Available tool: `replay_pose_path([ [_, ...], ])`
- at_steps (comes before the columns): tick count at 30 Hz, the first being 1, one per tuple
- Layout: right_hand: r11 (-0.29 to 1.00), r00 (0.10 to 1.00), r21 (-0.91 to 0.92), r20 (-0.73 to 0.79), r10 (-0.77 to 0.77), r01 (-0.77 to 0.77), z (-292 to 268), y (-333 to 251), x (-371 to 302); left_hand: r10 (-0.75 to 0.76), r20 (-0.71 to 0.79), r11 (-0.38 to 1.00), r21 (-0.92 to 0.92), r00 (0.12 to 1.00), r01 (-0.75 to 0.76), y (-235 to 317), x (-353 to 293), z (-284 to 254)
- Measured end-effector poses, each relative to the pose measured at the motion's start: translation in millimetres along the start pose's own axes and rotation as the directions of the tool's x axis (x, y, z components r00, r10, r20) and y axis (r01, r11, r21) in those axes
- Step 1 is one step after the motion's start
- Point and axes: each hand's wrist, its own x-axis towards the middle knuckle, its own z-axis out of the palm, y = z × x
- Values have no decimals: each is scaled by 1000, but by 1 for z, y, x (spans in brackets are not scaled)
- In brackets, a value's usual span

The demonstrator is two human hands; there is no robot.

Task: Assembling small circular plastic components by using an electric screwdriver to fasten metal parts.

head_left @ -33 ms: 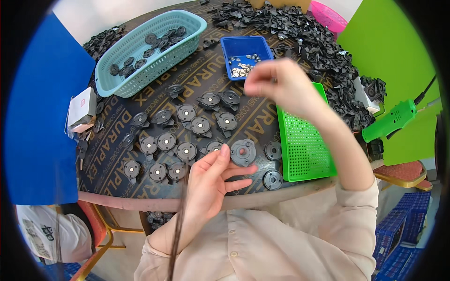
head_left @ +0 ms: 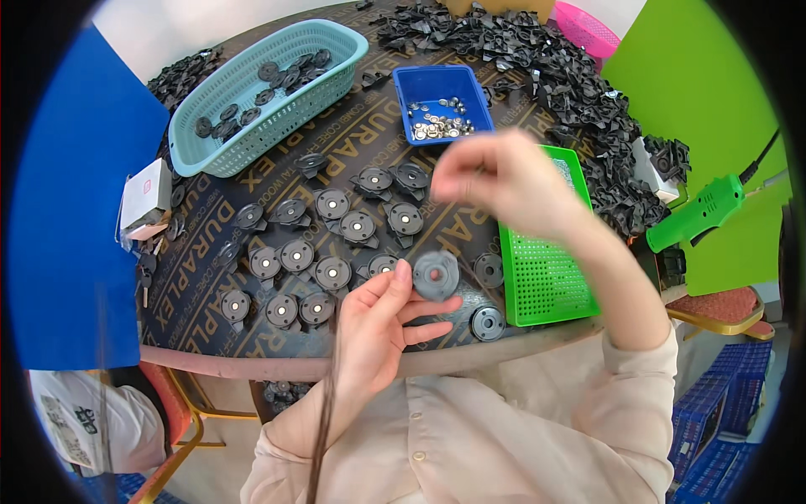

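Near the table's front edge my left hand (head_left: 374, 323) grips a round grey plastic disc part (head_left: 436, 275) with a hole in its middle, thumb on one side and fingers under it. Above and to the right of that disc, my right hand (head_left: 504, 181) is in the air, blurred, with fingertips pinched together; what they hold, if anything, cannot be made out. Beyond it stands a blue bin (head_left: 437, 84) with small shiny metal pieces (head_left: 438, 128). Several assembled black disc parts (head_left: 332, 272), many with metal centres, lie left of my hands. Two loose discs (head_left: 488, 323) lie to the right.
A green perforated tray (head_left: 550, 290) is under my right forearm. At the back left stands a light-blue basket (head_left: 189, 155) holding black discs. Piles of black parts (head_left: 579, 109) cover the far right. A green power tool (head_left: 701, 220) and a white box (head_left: 147, 197) flank the table.
My right hand has moved slightly nearer to me, away from the blue bin, showing more of its metal pieces. My left hand keeps hold of the grey disc.
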Motion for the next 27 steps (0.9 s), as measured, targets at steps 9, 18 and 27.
replay_pose_path([
  [9,953,985,264,117,125,-152,20,-4,-56,17,100,999,-36,995,-14,-4,-2,4],
  [18,758,898,-551,-427,103,-349,-64,83,10,40,58,999,-26,998,-38,-1,-9,4],
  [27,571,828,-602,-451,333,-558,-128,192,29,52,51,998,-26,997,-50,1,-14,0],
])
